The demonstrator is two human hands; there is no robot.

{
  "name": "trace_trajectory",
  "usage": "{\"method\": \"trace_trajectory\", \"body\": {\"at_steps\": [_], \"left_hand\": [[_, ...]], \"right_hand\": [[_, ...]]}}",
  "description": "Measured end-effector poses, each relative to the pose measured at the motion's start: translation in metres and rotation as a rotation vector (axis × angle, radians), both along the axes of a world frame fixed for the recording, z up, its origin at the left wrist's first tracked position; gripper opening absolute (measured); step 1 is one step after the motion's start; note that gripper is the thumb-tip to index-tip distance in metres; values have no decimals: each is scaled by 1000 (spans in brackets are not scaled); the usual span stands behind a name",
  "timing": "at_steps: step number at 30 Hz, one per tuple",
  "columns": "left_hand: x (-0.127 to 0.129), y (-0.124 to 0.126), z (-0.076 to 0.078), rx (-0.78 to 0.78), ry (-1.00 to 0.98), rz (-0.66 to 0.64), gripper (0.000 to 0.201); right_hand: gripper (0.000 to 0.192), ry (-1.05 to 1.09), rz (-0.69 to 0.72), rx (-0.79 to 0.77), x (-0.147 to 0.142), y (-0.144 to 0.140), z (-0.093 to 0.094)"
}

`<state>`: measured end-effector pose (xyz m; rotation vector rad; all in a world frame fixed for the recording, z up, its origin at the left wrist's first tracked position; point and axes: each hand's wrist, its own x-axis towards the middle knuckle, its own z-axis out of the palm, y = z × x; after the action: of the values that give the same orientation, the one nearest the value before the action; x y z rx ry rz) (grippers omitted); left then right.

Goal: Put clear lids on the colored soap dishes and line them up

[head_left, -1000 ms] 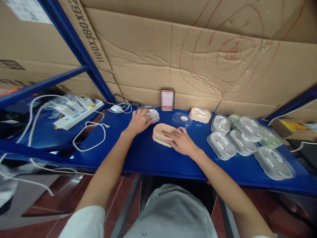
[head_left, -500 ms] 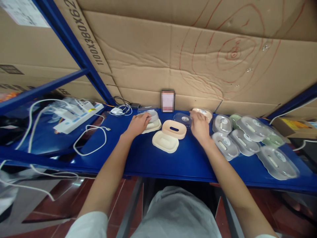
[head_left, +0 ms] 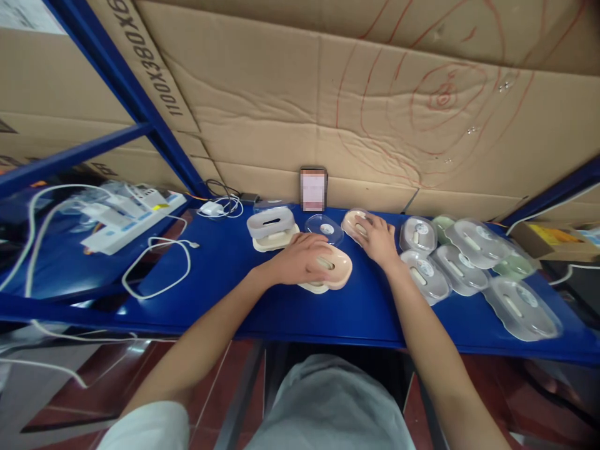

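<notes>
My left hand (head_left: 304, 259) is closed round a peach oval cover with a slot (head_left: 341, 270), which sits over a cream oval tray (head_left: 315, 289). At the back, my right hand (head_left: 379, 237) grips a second peach oval case (head_left: 351, 220), its fingers hiding much of the top. Between the hands and farther back lies a clear lid with a round sticker (head_left: 323, 229). Left of that, a pale grey slotted cover (head_left: 269, 222) rests on another cream tray (head_left: 267, 244).
Several clear-lidded oval cases (head_left: 424, 275) are grouped on the right. A phone-like screen (head_left: 313, 189) leans against the cardboard (head_left: 262, 125) at the back. On the left are a power strip (head_left: 131, 222) and a looped white cable (head_left: 126, 275).
My left hand has moved right and toward me, from the grey cover to the peach slotted cover, now over the cream tray. My right hand has brought the other peach case slightly left.
</notes>
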<state>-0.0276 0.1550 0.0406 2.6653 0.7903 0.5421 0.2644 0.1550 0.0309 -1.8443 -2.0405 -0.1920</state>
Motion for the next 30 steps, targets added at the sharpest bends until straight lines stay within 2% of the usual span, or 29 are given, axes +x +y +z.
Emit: {"method": "trace_trajectory", "body": {"at_steps": [6, 10, 13, 15, 19, 24, 27, 30], "left_hand": [[1, 2, -5, 22, -29, 28, 39], [-1, 2, 0, 61, -59, 91, 37], [-7, 3, 3, 52, -48, 87, 42], [-13, 5, 3, 23, -20, 78, 54], [-23, 8, -1, -53, 46, 67, 69], [-17, 9, 0, 8, 70, 87, 57], [-15, 7, 5, 76, 19, 109, 57], [-17, 5, 10, 90, -13, 118, 60]], "right_hand": [[50, 8, -58, 62, 0, 2, 10], [42, -46, 6, 20, -17, -8, 10], [42, -89, 64, -37, -28, -15, 6], [40, -106, 89, -60, -30, -17, 5], [43, -110, 67, -54, -28, -16, 8], [48, -107, 2, 12, -28, -18, 28], [48, -81, -87, 104, -12, -40, 45], [49, -85, -213, 128, 21, -89, 45]]}}
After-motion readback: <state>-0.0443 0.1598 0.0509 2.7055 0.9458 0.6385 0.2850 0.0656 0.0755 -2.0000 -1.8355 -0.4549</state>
